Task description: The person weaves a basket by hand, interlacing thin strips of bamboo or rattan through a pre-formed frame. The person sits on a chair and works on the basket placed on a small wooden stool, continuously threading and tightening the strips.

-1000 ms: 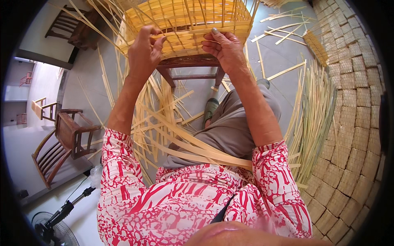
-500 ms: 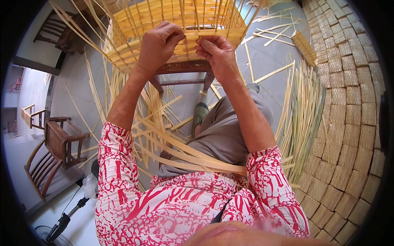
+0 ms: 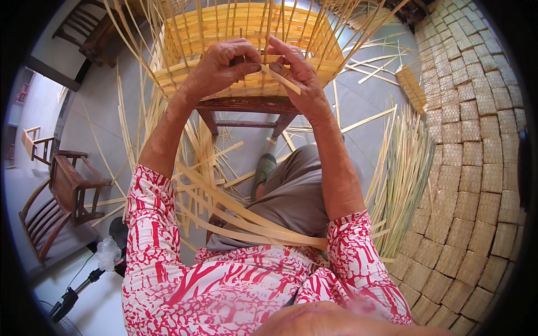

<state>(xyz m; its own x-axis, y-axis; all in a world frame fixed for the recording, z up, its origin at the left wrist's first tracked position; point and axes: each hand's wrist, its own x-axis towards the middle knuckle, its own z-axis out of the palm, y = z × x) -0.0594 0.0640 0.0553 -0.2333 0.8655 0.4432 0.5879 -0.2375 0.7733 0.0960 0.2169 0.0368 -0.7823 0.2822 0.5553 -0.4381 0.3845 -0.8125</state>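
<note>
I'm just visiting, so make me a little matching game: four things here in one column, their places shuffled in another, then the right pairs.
Things
1. yellow rectangular woven basket
2. narrow pale flat strip
3. long, curved, pale flat strips
4. rows of tan woven blocks

Places
a. across the lap of the grey trousers
b. along the picture's right side
c. on a reddish-brown wooden seat
d. at the fingers of the left hand and right hand

Pairs: 1-c, 2-d, 3-a, 4-b

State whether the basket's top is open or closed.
Open: the yellow basket shows its inside, with unwoven strips standing up around it.
</note>
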